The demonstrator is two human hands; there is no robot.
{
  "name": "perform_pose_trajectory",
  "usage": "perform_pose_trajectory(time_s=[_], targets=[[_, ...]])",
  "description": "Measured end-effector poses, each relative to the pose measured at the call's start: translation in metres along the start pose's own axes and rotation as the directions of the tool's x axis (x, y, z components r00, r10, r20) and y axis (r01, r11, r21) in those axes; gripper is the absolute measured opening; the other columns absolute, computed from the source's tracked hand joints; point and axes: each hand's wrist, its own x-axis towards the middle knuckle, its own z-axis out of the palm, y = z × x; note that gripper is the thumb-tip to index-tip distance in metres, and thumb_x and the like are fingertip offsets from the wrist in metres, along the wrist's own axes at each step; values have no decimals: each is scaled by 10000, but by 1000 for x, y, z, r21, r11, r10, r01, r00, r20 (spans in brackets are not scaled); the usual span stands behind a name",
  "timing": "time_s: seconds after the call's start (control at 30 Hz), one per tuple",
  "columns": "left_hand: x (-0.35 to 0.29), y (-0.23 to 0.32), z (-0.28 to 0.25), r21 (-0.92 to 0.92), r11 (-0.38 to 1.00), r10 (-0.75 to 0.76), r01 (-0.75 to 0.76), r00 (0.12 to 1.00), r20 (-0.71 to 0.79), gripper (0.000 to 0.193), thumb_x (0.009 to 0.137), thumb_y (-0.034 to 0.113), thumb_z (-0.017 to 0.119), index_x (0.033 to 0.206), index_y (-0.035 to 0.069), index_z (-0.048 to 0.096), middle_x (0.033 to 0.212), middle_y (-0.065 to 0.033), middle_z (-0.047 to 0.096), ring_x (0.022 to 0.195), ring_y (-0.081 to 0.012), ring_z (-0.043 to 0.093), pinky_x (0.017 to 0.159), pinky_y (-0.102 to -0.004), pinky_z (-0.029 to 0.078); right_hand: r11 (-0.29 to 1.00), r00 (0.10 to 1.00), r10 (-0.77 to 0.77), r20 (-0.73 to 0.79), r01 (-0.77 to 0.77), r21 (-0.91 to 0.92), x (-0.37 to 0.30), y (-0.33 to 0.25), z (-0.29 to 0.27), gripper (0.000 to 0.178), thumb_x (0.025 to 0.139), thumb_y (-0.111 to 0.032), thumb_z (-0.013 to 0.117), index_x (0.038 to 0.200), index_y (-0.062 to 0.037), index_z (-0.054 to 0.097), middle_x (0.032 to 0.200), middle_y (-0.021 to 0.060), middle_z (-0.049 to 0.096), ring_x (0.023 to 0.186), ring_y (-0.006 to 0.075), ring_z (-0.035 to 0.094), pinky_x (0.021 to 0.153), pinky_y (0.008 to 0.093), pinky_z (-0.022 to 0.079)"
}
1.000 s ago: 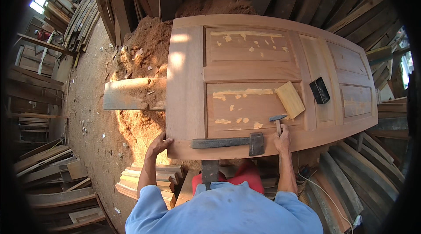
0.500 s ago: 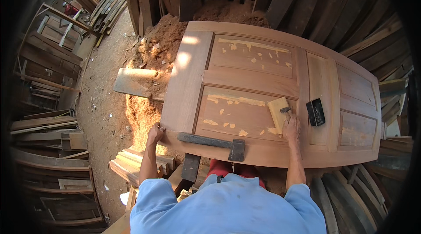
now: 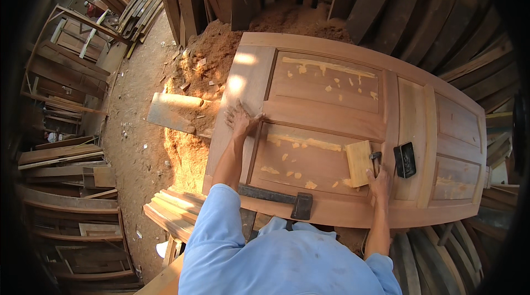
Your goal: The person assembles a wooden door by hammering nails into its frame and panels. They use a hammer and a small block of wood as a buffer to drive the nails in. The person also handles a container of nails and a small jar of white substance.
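A wooden panel door lies flat in front of me, with pale filler patches on its panels. My left hand rests on the frame board at its left end, fingers spread, holding nothing. My right hand is closed round a small dark-tipped tool that looks like a putty knife; its handle is mostly hidden. Touching or right beside that hand is a pale yellow wooden board on the door. A black rectangular block or box sits just right of it.
A dark hammer-shaped tool lies along the door's near edge. Stacked planks stand at the near left, and a loose board sticks out left of the door. Dark timbers lean at the far side, behind a sawdust heap.
My left hand has let go of the door's near left corner and moved farther in, onto its surface. My right hand has shifted slightly nearer me, still with the small tool.
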Motion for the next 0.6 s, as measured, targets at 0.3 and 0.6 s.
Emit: perform_pose_trajectory(time_s=[0.3, 0.6], targets=[[29, 43, -24, 29, 987, -160, 158, 974, 162, 1316, 774, 619, 859, 1720, 241, 25, 1731, -344, -115, 1572, -599, -134, 1237, -725, -54, 988, 983, 145, 110, -149, 27, -38, -33, -5, 1067, 826, -357, 883, 1581, 118, 299, 1517, 348, 482, 1455, 452, 448, 1187, 498, 413], [64, 32, 4, 72, 990, -128, 122, 989, 77, 1118, 855, 517, 811, 1698, 171, 164, 1730, -328, 60, 1583, -575, 17, 1261, -692, 17, 966, 979, 202, 23, -203, 159, -39, -30, 16, 586, 872, -287, 858, 1241, 84, 594, 1149, 286, 715, 1107, 410, 712, 952, 479, 549]])
